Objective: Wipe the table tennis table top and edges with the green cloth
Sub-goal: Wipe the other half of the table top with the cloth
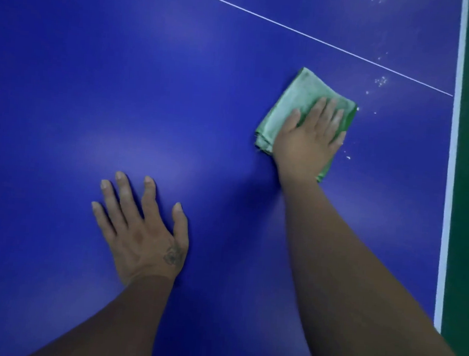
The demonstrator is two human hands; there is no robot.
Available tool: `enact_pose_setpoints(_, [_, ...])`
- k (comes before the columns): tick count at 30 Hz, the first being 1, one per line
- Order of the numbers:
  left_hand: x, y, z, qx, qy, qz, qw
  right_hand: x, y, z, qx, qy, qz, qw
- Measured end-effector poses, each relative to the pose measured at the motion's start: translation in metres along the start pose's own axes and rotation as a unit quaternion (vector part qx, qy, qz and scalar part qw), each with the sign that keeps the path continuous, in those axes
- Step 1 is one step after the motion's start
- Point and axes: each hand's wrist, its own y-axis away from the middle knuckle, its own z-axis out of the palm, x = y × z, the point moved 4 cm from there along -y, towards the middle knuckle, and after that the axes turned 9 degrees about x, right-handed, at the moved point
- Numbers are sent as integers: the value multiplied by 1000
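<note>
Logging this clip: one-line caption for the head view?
Flat right hand presses cloth on table beside white specks; left hand rests flat.

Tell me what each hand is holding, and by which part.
Nothing is gripped. The right hand presses flat on the near right part of the green cloth, fingers straight. The left hand rests flat on the blue table top.

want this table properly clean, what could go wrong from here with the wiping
1. The white specks lie beyond and beside the green cloth. A stroke under the right hand may only smear them, since the cloth already looks pale and soiled.
2. The left hand rests flat on the table top and may leave prints there.
</note>
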Motion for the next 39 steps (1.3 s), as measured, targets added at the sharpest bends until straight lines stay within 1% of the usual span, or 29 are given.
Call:
enact_pose_setpoints(1, [0, 1, 0, 2, 3, 0, 1000, -12, 7, -1, 5, 7, 10, 1000])
enact_pose_setpoints(2, [-1, 1, 0, 6, 6, 2, 1000, -26, 15, 0, 6, 11, 2, 1000])
enact_pose_setpoints(6, [0, 0, 3, 16, 11, 3, 1000, -72, 55, 7, -6, -21, -108, 994])
enact_pose_setpoints(8, [-1, 0, 3, 8, 11, 4, 1000, -69, 62, 9, -14, -41, -148, 988])
enact_pose_setpoints(11, [0, -1, 1, -18, 17, 20, 999, -42, 48, 7, -22, -50, -197, 979])
enact_pose_setpoints(13, [4, -2, -1, -35, 17, 40, 998, -12, 32, 4, -22, -47, -183, 982])
enact_pose_setpoints(15, [6, -2, -3, -51, 28, 45, 997, 23, 19, 0, -11, -40, -134, 990])
enact_pose_setpoints(17, [5, -3, -6, -56, 49, 34, 997, 51, 14, -4, -11, -34, -93, 995])
enact_pose_setpoints(19, [9, -7, -7, -50, 76, 14, 996, 64, 13, -3, -8, -30, -80, 996])
enact_pose_setpoints(21, [27, -21, -5, -44, 96, -4, 994, 64, 15, -1, 2, -22, -74, 997])
enact_pose_setpoints(24, [75, -59, 9, -37, 92, -4, 995, 49, 15, 4, 8, -14, -57, 998])
enact_pose_setpoints(27, [124, -98, 31, -38, 69, 0, 997, 25, -17, 10, 8, -20, -96, 995])
enact_pose_setpoints(29, [144, -109, 44, -37, 37, 16, 998, 10, -52, 14, 7, -32, -112, 993])
enact_pose_setpoints(34, [147, -112, 55, -13, 18, 25, 999, 5, -118, 22, 0, -52, -111, 992])
enact_pose_setpoints(37, [150, -113, 52, -15, 24, 18, 999, 25, -151, 19, -2, -48, -102, 994])
enact_pose_setpoints(39, [150, -114, 51, -14, 21, 14, 1000, 49, -172, 17, 0, -31, -69, 997])
